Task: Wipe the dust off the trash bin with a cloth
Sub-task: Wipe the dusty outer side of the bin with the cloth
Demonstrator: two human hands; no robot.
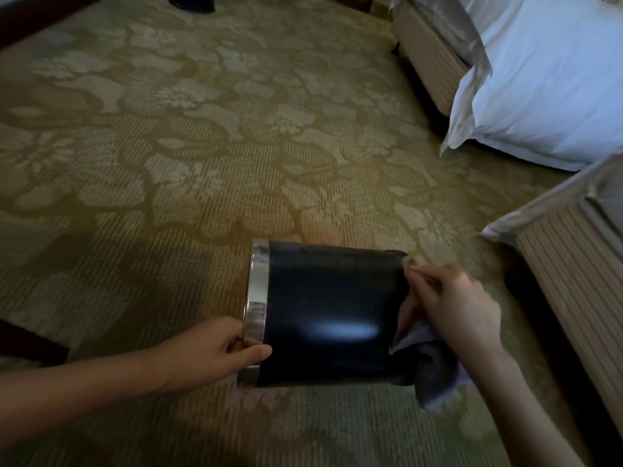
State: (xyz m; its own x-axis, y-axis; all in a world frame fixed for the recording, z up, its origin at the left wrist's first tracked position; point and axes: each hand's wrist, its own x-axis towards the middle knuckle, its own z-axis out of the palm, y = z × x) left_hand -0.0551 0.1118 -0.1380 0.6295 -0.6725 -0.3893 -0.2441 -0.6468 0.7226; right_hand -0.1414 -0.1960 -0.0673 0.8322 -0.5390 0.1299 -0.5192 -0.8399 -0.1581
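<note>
A glossy black trash bin (330, 298) with a silver rim band lies tipped on its side above the carpet, rim to the left, base to the right. My left hand (215, 348) grips the silver rim at its lower left, thumb over the band. My right hand (451, 305) holds a grey cloth (435, 372) against the bin's base end on the right. The cloth bunches and hangs down below that hand. The bin's opening and its inside are hidden from this angle.
A patterned green carpet (202, 146) covers the floor. A bed base (428, 52) with a white pillow (546, 82) hanging over it stands at the upper right. A second bed base (573, 274) is close on the right. A dark object (192, 1) stands at the top.
</note>
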